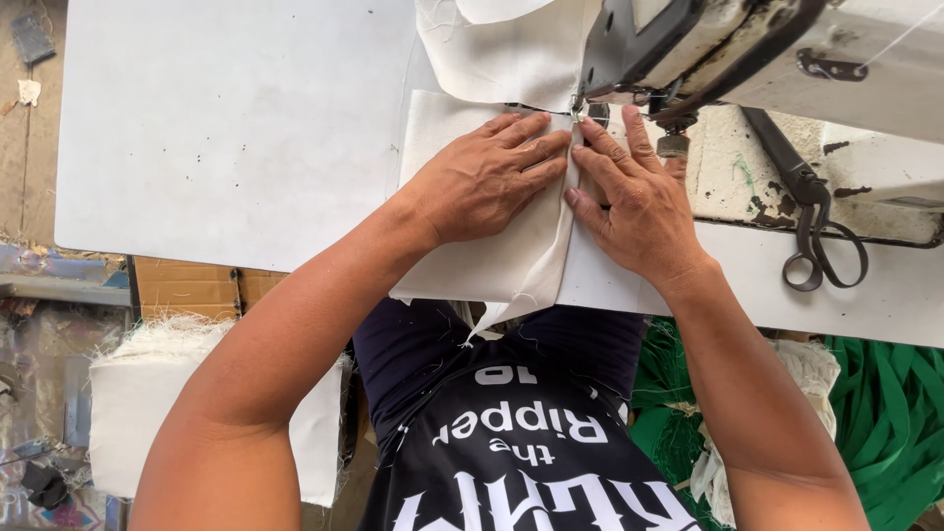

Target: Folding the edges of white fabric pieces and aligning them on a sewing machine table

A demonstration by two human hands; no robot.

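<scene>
The left hand [487, 177] lay flat, fingers spread and unclenched, pressing the cream cloth [462, 251] onto the white bench [226, 128]; the right hand [629, 202] lay flat too, grasping nothing, just beside it across a raised fold. The cloth's long axis ran from the person's lap straight away toward the sewing machine [747, 49], whose presser foot [580, 113] stood at both sets of fingertips; neither hand looked clearly nearer. Dark scissors [821, 241] lay well apart, right of the right hand.
</scene>
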